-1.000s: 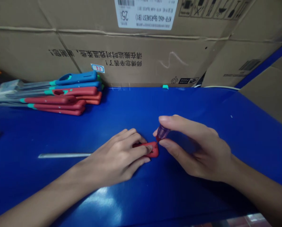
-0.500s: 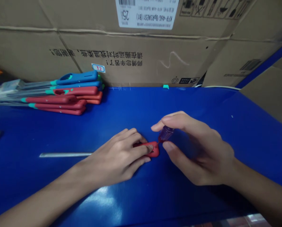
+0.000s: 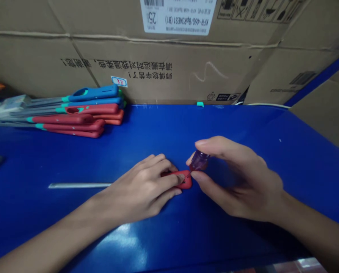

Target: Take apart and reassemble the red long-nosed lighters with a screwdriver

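Note:
My left hand (image 3: pixel 142 189) lies over the red handle (image 3: pixel 183 179) of a long tool on the blue table (image 3: pixel 169 125), fingers curled and pressing it down. The tool's thin metal shaft (image 3: pixel 78 185) sticks out to the left from under the hand. My right hand (image 3: pixel 237 182) pinches a small purple screwdriver (image 3: pixel 199 160) between thumb and fingers. Its tip touches the end of the red handle.
A stack of similar tools with red and blue handles (image 3: pixel 84 112) lies at the back left of the table. Large cardboard boxes (image 3: pixel 169 57) stand along the back and right edges. A small teal piece (image 3: pixel 200 104) sits by the boxes.
My right hand's fingers have shifted slightly around the purple screwdriver, turning it a little. The left hand and the red handle have stayed in place.

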